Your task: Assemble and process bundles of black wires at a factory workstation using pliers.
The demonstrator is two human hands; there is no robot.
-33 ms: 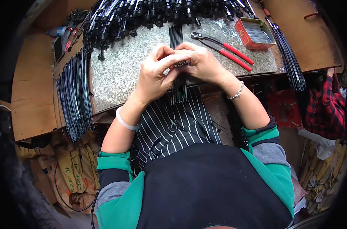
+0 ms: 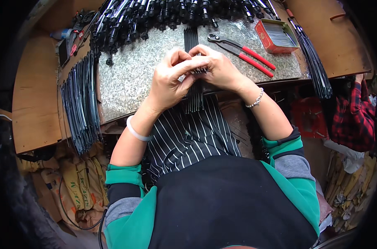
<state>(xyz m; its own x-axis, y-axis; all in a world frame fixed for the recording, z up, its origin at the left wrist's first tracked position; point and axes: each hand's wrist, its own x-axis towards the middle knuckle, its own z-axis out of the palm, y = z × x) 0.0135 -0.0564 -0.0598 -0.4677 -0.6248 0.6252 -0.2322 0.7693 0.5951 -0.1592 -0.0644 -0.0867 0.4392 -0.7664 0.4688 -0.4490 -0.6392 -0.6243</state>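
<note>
My left hand and my right hand meet over the near edge of the work surface, fingers curled in a pinch. Between their fingertips is a tight bunch of small dark metal pieces with pale tips. Their exact kind is too small to tell, and my fingers partly cover them. Below my hands a flat row of thin dark metal rods runs away from me. Its near ends jut past the edge above my striped apron, while my hands hide its middle.
Red-handled pliers lie right of the rods, near a red box of thin metal pieces. Bundles of dark rods hang at left and right. Black-and-silver shafts are heaped behind. A person's plaid sleeve shows at far right.
My right hand has shifted very slightly and its blurred fingers now look sharper, so more of the pale tips shows. My left hand stays about where it was.
</note>
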